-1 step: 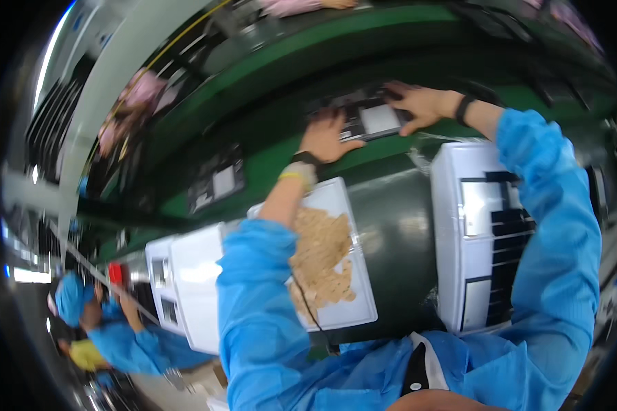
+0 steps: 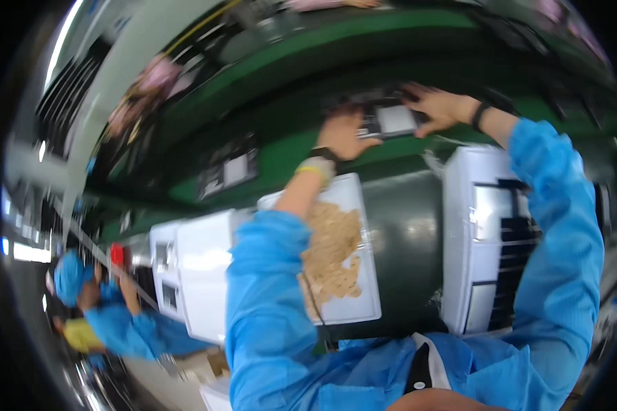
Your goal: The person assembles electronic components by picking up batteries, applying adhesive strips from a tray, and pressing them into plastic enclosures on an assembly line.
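A flat black panel with a pale rectangle [image 2: 395,119] lies on the green belt surface [image 2: 291,157] in front of me. My left hand [image 2: 346,134] grips its left end, thumb at the near edge; the fingers are blurred. At the other end my right hand [image 2: 444,109] holds it, fingers spread toward the far edge and thumb near. Nearer to me, partly under my left forearm, is a white tray [image 2: 365,274] with many thin brown pieces [image 2: 334,250] heaped on it.
Right of the tray stands a white foam box [image 2: 457,240] with several black panels in slots. White foam boxes [image 2: 206,267] stand to the left. A similar black panel [image 2: 230,168] lies on the belt. A co-worker in blue [image 2: 134,329] is at far left.
The whole scene sits slightly further right in the picture now, as the view has shifted a little. Both hands stay at the ends of the black panel.
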The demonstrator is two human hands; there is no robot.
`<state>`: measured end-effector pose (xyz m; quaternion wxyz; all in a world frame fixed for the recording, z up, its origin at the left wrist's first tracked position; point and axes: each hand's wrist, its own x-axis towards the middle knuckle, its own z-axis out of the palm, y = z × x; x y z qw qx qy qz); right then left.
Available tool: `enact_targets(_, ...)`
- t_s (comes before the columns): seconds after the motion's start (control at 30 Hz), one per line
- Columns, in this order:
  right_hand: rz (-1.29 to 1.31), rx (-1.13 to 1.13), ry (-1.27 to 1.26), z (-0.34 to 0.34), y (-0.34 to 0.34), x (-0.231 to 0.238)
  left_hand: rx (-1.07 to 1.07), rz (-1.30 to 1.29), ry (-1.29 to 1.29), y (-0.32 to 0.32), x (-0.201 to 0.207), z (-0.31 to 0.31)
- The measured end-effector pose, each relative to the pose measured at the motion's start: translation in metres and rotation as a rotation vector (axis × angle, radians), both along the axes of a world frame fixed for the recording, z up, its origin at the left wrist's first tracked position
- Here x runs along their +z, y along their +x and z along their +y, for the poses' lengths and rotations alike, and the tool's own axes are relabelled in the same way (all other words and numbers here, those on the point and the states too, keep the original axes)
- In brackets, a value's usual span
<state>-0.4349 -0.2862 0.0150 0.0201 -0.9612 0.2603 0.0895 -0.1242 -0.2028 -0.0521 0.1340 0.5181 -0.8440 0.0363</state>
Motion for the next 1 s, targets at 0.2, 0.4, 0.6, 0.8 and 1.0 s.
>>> enact_targets(0.2,0.031,0.025,-0.017,0.011,0.005,-0.005,0.241,0.114,0.122,-0.033,-0.007,0.018)
enact_targets(0.4,-0.035,0.002,0.168,0.028,0.029,0.037,0.022,-0.025,0.144,0.015,0.116,0.114)
enact_targets(0.6,-0.230,0.284,0.127,0.156,0.104,0.121,0.636,-0.053,0.189,0.220,0.181,0.282)
enact_targets(0.8,-0.211,0.821,0.445,0.324,0.143,0.101,1.188,-0.023,0.380,0.390,0.103,0.414)
enact_targets(1.0,-0.174,0.939,0.575,0.362,0.156,0.017,1.440,0.184,0.213,0.361,0.106,0.411)
